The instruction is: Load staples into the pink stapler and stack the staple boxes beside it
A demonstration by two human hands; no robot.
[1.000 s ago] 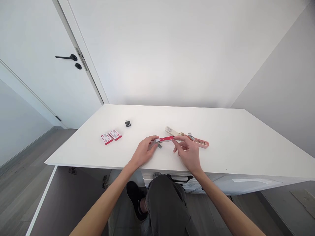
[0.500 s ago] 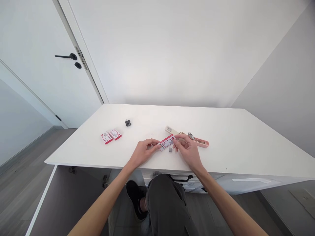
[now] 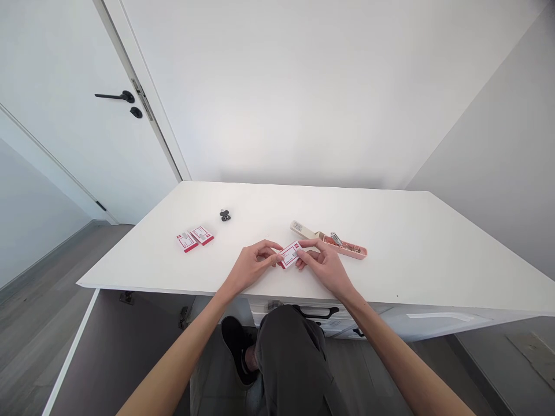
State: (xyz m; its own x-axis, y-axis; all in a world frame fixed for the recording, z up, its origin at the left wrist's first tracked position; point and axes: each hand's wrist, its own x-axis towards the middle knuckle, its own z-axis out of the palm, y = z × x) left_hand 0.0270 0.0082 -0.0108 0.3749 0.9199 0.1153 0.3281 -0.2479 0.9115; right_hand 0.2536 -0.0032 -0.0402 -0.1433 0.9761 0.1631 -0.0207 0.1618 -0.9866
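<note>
Both my hands meet over the white tabletop around a small red-and-white printed box (image 3: 289,254). My left hand (image 3: 254,263) pinches its left end between thumb and fingers. The right end is in the grip of my right hand (image 3: 324,264), thumb on the printed face. Just behind my right hand lies a slim pink and cream case (image 3: 346,248), opened out, with small metal pieces in its pink part. The grey square piece seen earlier on the table is not visible now.
Two similar red-and-white packets (image 3: 195,238) lie at the left of the white tabletop (image 3: 416,248). Behind them is a small black clip-like cluster (image 3: 225,215). A cabinet door (image 3: 82,352) hangs open below left, and a black drawer handle (image 3: 318,314) shows under the front edge.
The red-and-white box looked longer earlier and is now shorter, with my right hand moved left toward my left. The grey square piece has gone out of sight.
</note>
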